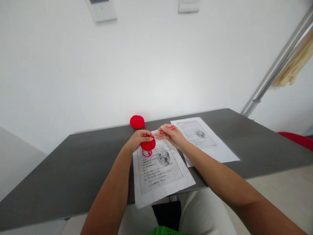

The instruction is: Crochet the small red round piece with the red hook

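My left hand (pixel 139 140) pinches a round red crochet piece (pixel 148 144) at its upper edge. A loop of red yarn (pixel 147 153) dangles below that piece. In my right hand (pixel 172 135) is a crochet hook (pixel 168 129) with a red handle, its thin metal shaft sticking out at the upper right. The hook's other end points left at the top of the crochet piece; whether it sits in a stitch is too small to tell. Behind my left hand lies a red ball of yarn (pixel 137 121), and a strand runs from it to the work.
Under my hands a printed sheet (pixel 166 179) hangs slightly over the front edge of the dark table (pixel 97 182). Another printed sheet (pixel 207 147) lies to the right. A white wall (pixel 156 65) rises behind the table. A red curved object (pixel 297 140) stands at the right.
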The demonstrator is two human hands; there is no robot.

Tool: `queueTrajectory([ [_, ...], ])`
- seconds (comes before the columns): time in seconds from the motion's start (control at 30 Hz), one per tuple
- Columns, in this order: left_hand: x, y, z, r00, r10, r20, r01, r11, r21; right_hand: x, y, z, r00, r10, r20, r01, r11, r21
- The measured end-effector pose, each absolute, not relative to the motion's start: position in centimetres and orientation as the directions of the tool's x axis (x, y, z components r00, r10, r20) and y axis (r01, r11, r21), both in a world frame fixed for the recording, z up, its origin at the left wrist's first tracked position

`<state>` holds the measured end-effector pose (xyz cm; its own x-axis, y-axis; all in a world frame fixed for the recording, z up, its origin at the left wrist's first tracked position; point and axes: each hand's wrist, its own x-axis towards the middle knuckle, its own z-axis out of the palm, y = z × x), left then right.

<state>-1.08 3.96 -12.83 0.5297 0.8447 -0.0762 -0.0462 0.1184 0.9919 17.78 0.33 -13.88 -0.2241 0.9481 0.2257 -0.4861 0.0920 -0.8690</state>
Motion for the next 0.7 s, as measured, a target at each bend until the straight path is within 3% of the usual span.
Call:
queueTrajectory([
  [0.2,-0.82,4.17,-13.27,0.49,0.867,-0.088,-0.074,0.142,0.987,17.21,-0.3,-13.7,-0.077,0.932,0.353,-0.346,0.307,-0.886],
  [0.43,-0.48,3.98,-13.2,0.501,0.862,-0.079,-0.104,0.151,0.983,17.39,-0.19,-13.78,-0.109,0.883,0.457,-0.074,0.451,-0.889],
  [0.7,-0.39,4.02,-13.26,0.514,0.856,-0.054,-0.11,0.129,0.986,18.14,0.09,-14.49,-0.219,0.72,0.659,0.224,0.694,-0.684],
])
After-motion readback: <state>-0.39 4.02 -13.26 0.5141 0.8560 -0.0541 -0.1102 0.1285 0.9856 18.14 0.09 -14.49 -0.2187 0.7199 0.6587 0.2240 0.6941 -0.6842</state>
